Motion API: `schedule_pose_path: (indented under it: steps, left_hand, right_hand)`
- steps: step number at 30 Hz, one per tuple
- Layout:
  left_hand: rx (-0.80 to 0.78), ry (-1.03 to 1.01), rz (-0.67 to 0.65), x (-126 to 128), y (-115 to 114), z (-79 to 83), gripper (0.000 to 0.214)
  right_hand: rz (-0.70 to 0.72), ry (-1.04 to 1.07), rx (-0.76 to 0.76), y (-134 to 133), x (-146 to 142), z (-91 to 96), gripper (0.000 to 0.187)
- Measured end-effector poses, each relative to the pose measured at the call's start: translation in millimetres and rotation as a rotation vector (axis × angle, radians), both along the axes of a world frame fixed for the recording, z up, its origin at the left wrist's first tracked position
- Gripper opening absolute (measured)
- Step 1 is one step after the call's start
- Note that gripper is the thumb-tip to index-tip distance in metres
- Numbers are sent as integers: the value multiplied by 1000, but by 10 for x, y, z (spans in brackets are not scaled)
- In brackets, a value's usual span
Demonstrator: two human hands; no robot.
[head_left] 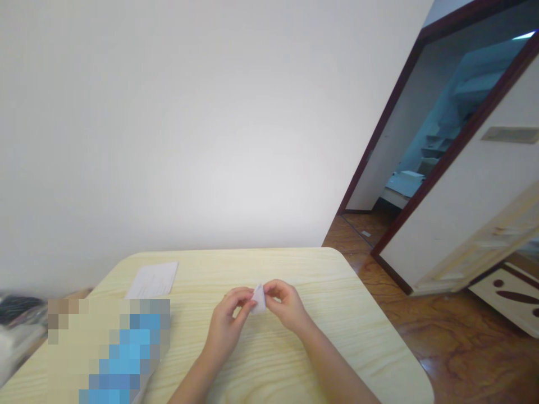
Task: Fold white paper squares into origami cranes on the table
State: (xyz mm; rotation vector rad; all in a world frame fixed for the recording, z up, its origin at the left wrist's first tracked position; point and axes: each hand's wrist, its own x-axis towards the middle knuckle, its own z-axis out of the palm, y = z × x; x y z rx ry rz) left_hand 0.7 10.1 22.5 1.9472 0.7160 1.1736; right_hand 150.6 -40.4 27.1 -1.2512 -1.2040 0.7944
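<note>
A small piece of folded white paper (258,301) is held just over the wooden table (311,348), its upper end coming to a point. On its left side, my left hand (231,314) pinches it between thumb and fingers. From the right, my right hand (285,303) grips the paper's other edge near the tip, thumb and fingers closed together. The finer folds are too small to make out.
A white sheet (154,279) lies at the table's back left. Nearer on the left is a blurred-out area with something blue (130,348). A white wall (210,140) rises behind the table; a doorway (404,140) stands at the right.
</note>
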Motion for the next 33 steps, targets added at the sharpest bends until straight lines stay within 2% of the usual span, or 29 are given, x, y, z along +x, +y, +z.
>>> schedule_pose_path:
  steps: [3, 8, 13, 18, 26, 33]
  left_hand:
    - [-70, -3, -6, -3, 5, -23, 15]
    - [-94, -31, -43, -14, -1, -9, 14]
    - [-140, -61, -23, -18, 7, -3, 12]
    - [-96, -57, 21, -26, 8, 13, 11]
    - [6, -96, 16, -21, -19, 47, 10]
    - [-20, -109, 5, -36, -38, 56, 10]
  right_hand:
    - [-14, -8, 6, -9, -2, 17, 10]
    - [-25, -106, 76, -27, 2, 70, 5]
    - [-2, -203, 146, -66, -4, 165, 8]
    - [55, -244, 178, -113, -15, 236, 11]
    - [6, -253, 264, -111, -33, 227, 3]
    - [7, -253, 254, -122, -51, 243, 1]
